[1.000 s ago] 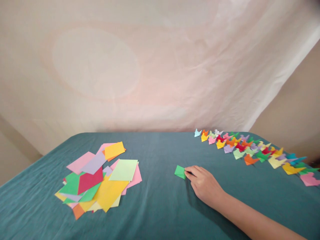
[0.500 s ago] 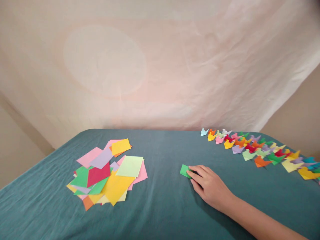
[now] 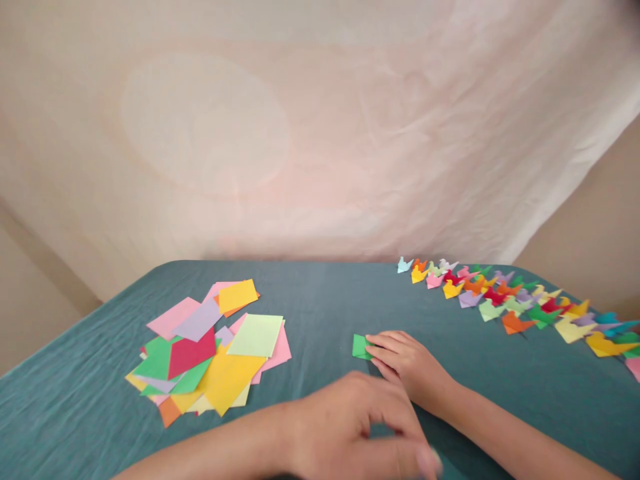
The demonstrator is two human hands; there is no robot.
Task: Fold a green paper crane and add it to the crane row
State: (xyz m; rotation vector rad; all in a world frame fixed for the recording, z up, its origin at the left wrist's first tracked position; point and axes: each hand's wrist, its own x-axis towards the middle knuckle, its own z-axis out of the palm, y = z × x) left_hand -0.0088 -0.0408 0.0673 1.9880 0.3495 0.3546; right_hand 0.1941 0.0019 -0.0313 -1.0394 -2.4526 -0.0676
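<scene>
A small folded piece of green origami paper (image 3: 361, 347) lies on the cloth in the middle of the table. My right hand (image 3: 407, 360) has its fingertips on the paper's right side, and they cover that part. My left hand (image 3: 355, 423) is close to the camera, in front of and below the right one. Its fingers curl toward the thumb, leaving a small gap through which the cloth shows. Motion blurs its fingertips, and anything between them cannot be made out.
A loose pile of coloured paper squares (image 3: 200, 360) lies on the left. Rows of small folded paper birds (image 3: 505, 293) stand along the right side. Dark green cloth (image 3: 310, 287) covers the table, and a pale curtain (image 3: 320, 133) hangs behind it.
My left hand has come into view from below, reaching across to the right. The right hand stays at the green paper, which looks slightly turned. The whole view has shifted a little.
</scene>
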